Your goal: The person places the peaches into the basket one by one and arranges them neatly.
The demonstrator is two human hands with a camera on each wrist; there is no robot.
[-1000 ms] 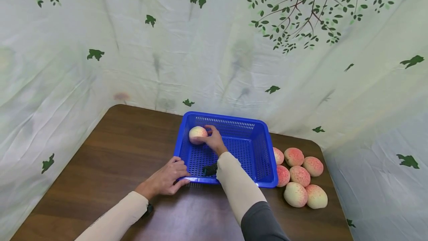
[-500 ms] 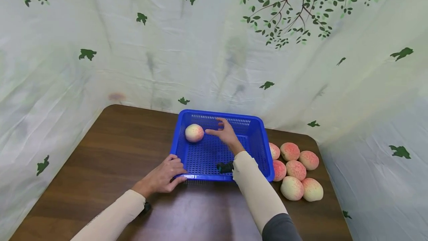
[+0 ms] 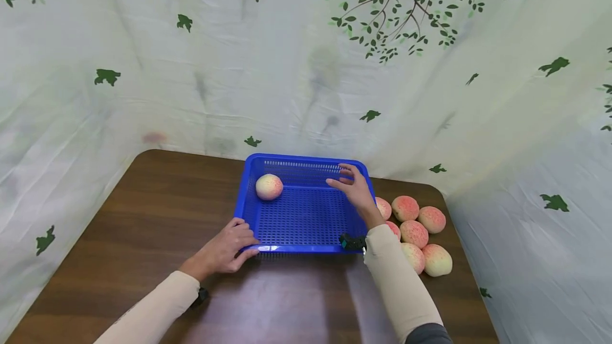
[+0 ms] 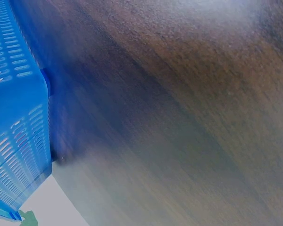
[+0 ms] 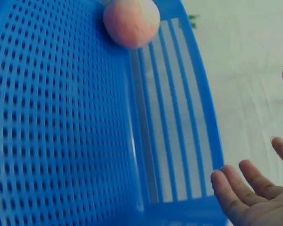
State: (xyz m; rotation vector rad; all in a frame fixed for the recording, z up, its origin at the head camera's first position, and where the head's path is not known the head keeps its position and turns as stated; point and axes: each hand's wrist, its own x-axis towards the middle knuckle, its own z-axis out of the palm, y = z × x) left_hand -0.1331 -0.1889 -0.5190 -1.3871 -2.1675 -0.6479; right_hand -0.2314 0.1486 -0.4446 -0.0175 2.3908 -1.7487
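Note:
A blue perforated plastic basket [image 3: 296,249] stands on the brown table. One pale, pink-flushed peach [image 3: 269,187] lies in its far left corner; the same peach [image 5: 132,21] shows at the top of the right wrist view. My left hand [image 3: 223,247] grips the basket's near left corner at the rim. The left wrist view shows the basket's outer wall [image 4: 19,127] but no hand. Over the right part of the basket hovers my right hand [image 3: 357,191], fingers spread and holding nothing. Its fingers also show at the right wrist view's lower right [image 5: 254,197].
Several peaches [image 3: 414,233] are clustered on the table [image 3: 167,216] right of the basket, some partly hidden by the right sleeve [image 3: 401,280]. A white leaf-print curtain [image 3: 287,68] hangs behind the table and along its sides.
The right hand has let go of the peach in the far left corner and moved right across the basket. The left hand keeps its grip on the corner. The head view has shifted slightly.

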